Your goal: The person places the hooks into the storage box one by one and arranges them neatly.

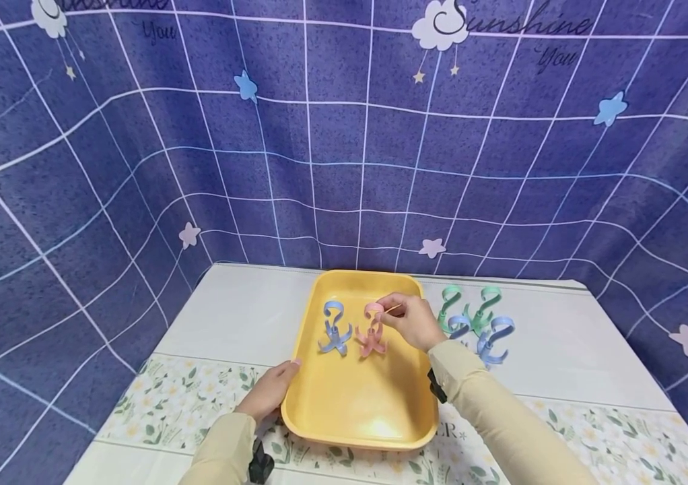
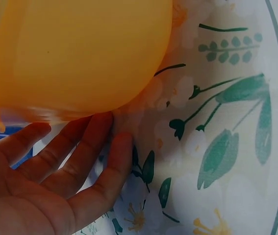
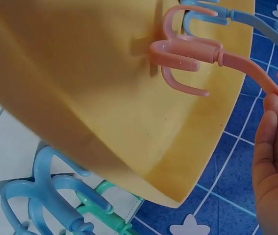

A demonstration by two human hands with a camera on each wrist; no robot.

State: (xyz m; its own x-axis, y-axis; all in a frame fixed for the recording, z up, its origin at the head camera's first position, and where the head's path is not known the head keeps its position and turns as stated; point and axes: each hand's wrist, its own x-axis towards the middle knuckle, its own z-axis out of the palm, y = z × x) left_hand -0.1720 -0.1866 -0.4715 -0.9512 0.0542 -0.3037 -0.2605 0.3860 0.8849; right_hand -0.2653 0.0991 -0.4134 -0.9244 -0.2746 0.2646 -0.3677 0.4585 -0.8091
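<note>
My right hand (image 1: 412, 319) pinches the curled top of a pink four-pronged hanging hook (image 1: 371, 342) between thumb and fingers. In the right wrist view the prongs of this hook (image 3: 188, 51) are close over the tray floor. A blue hook (image 1: 334, 337) of the same kind stands to its left, inside the yellow tray (image 1: 359, 404). At the tray's left side is my left hand (image 1: 270, 391); in the left wrist view its loosely extended fingers (image 2: 97, 134) rest against the outer wall, and its thumb is hidden there.
Right of the tray, on the table (image 1: 562, 343), stand two green hooks (image 1: 480, 316) at the back and two blue hooks (image 1: 492, 343) in front, partly behind my right arm. A flowered band (image 1: 198, 391) crosses the table. A blue gridded curtain (image 1: 344, 135) surrounds its back and sides.
</note>
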